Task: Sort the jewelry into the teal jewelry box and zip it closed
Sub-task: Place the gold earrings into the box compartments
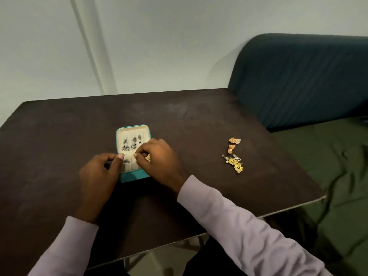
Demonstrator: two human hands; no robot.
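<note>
The teal jewelry box (133,177) lies open in the middle of the dark table, its cream lid (132,130) standing at the back with silver earrings (129,146) hung in it. My left hand (100,172) grips the box's left edge with curled fingers. Over the compartments on the box's right side, my right hand (159,159) is curled, pinching a small gold piece (147,157). Loose on the table to the right are copper earrings (233,144) and yellow flower earrings (235,163).
The dark table (59,146) ends at a front edge near my sleeves and a right corner (323,196). A teal headboard (298,76) and green bedding (328,156) lie to the right. A pale wall stands behind.
</note>
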